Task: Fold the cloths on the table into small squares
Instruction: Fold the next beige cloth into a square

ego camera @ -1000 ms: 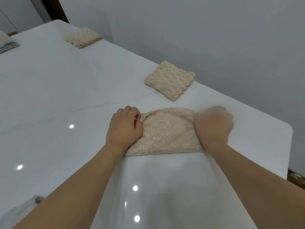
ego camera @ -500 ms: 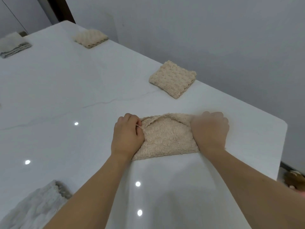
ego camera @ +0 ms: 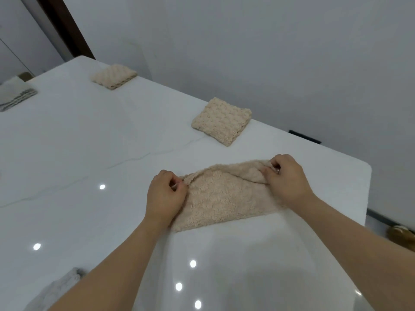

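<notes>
Beige cloth is lying on the white table near its right end, half-folded, w/ the near edge flat on the top and the far edge bunched up. You're pinching it at both far corners. Your left hand is curling its fingers around the left corner, thumb and forefinger nipping the fabric. Your right hand is gripping the right corner, lifting a flap of it off the layer below. Both fists are closed on fabric, nothing else in them.

Just beyond, a folded beige square is sitting close to the table's far edge by the wall. Second folded beige square is sitting further left along the same edge, well apart from the first. A grey-white folded cloth is sitting at the far left, partly cut off by the frame. Bottom left, a grey cloth is poking out from under your left forearm; prob unfolded, but too little showing to tell.
</notes>
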{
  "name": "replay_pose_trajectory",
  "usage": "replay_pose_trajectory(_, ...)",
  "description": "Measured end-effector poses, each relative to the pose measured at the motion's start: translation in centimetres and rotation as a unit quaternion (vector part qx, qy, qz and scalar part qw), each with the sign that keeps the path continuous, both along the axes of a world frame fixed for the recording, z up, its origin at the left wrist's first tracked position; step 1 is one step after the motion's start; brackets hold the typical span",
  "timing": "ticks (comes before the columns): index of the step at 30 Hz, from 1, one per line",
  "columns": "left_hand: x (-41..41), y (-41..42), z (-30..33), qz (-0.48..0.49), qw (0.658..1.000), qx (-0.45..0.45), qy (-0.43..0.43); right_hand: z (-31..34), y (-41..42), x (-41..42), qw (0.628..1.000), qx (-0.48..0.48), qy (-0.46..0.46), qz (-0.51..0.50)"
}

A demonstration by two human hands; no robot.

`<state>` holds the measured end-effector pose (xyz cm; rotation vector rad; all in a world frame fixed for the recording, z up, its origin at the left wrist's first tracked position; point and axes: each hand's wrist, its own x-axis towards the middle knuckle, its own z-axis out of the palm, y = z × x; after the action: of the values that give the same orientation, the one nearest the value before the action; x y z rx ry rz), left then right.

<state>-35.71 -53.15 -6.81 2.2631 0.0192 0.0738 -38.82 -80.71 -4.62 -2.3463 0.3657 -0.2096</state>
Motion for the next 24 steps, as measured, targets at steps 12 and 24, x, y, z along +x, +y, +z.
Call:
replay_pose_trajectory(12, -0.9, 2.6, 13.7, -0.082, 0.995, 0.031, -0.036, 10.8, -0.9, -1.4, 0.976, 0.206, -0.072, -0.011)
replay_pose_trajectory(24, -4.6, 2.3, 18.9, -0.135, 0.965, -0.051, 0.218, 15.5, -2.9, -4.8, 0.946, 0.254, 0.201, 0.021)
